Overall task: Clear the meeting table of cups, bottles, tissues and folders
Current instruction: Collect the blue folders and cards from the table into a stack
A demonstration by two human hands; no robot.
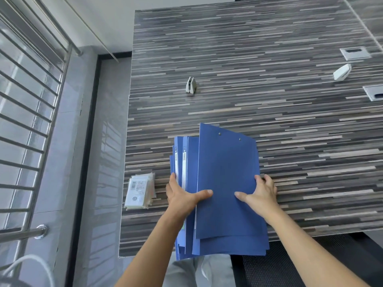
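- Item under handling: a stack of blue folders, unevenly fanned, at the near edge of the meeting table, directly in front of the person.
- Position: the near ends of the stack overhang the table's near edge. The far ends lie over the tabletop. Whether the stack rests on the surface or is already raised off it cannot be told.
- Orientation: the long axis runs from the person out across the table, leaning slightly rightward at the far end. Labelled spines face left. The top cover shows two rivets at its far end.
- Left hand: grasping the spine side, thumb pressed flat on the top cover, fingers reaching up along the left edge.
- Right hand: grasping the opposite long edge, thumb on the cover, fingers curled round the side.
- Governing relation: the stack sits between the two hands, each holding a long edge somewhat nearer the person than mid-length. Neither hand is the nearer. Judgement: the far end is the less supported, so loose covers may slide on lifting.
- Adjacent: white wrapped packets, possibly tissues, just left of the left hand near the table's left edge.
- Further out: a small white clip mid-table, well apart, and a metal cable port far right.
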